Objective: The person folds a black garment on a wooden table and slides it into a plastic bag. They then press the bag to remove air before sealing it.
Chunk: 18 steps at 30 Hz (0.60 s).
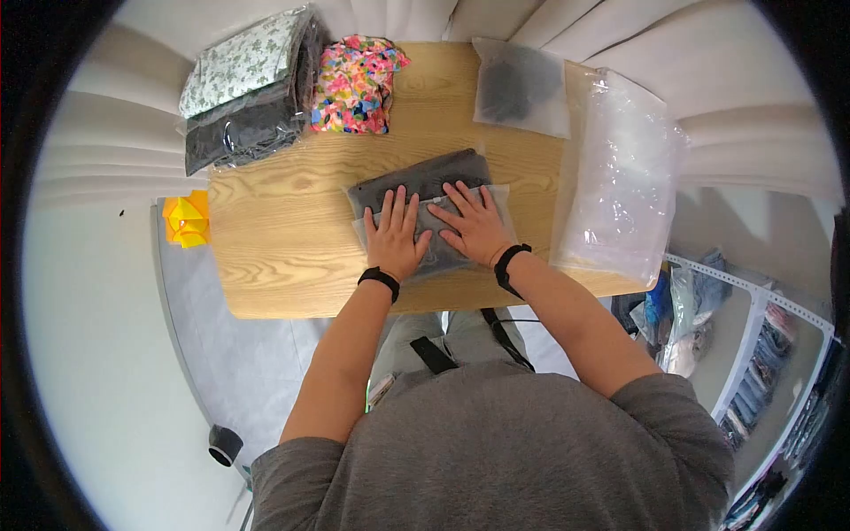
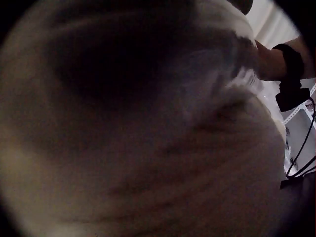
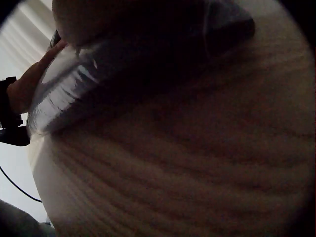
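Note:
A folded dark garment [image 1: 425,175] lies near the table's front edge, its lower part covered by a translucent bag [image 1: 434,258]. My left hand [image 1: 398,237] presses flat on the bag's left part, fingers straight and spread. On the right part rests my right hand [image 1: 478,226], also with spread fingers. The right wrist view shows the bag's shiny side [image 3: 74,94] beside the wood surface. In the left wrist view the image is dark and blurred, with the right hand [image 2: 270,63] at the upper right.
Bagged clothes [image 1: 243,88] and a colourful floral bundle [image 1: 356,87] lie at the table's back left. A frosted bag with something dark [image 1: 521,88] and a stack of clear bags [image 1: 620,177] lie at the right. An orange-yellow object [image 1: 186,219] is beyond the left edge.

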Available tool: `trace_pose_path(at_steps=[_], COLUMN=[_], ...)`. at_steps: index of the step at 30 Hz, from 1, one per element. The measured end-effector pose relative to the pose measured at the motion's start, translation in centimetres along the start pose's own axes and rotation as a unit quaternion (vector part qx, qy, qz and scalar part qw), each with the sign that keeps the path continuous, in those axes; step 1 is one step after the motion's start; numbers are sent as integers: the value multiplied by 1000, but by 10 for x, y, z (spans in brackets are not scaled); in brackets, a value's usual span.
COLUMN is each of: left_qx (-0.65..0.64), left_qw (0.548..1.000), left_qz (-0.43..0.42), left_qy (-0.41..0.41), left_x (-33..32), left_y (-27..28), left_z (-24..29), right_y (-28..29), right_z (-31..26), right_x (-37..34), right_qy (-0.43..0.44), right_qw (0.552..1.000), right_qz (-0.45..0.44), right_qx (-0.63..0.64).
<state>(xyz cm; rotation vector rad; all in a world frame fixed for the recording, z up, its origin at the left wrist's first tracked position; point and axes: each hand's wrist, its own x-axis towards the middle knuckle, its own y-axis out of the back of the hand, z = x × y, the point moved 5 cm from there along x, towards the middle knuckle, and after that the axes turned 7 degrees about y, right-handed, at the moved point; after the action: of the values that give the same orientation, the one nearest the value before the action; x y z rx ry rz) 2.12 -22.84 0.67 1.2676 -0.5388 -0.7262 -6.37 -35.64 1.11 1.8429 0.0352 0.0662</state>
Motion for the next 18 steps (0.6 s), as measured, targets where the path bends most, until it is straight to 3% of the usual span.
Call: trace_pose_path(at_steps=[18], left_qx=[25], left_qw=[1000], left_qz=[5], left_qy=[-5], left_x=[8], left_y=[3], left_z=[2], right_y=[1], right_z=[3], right_x=[5], right_qy=[-5], right_qw=[1000], right_qz=[-7], right_qx=[10])
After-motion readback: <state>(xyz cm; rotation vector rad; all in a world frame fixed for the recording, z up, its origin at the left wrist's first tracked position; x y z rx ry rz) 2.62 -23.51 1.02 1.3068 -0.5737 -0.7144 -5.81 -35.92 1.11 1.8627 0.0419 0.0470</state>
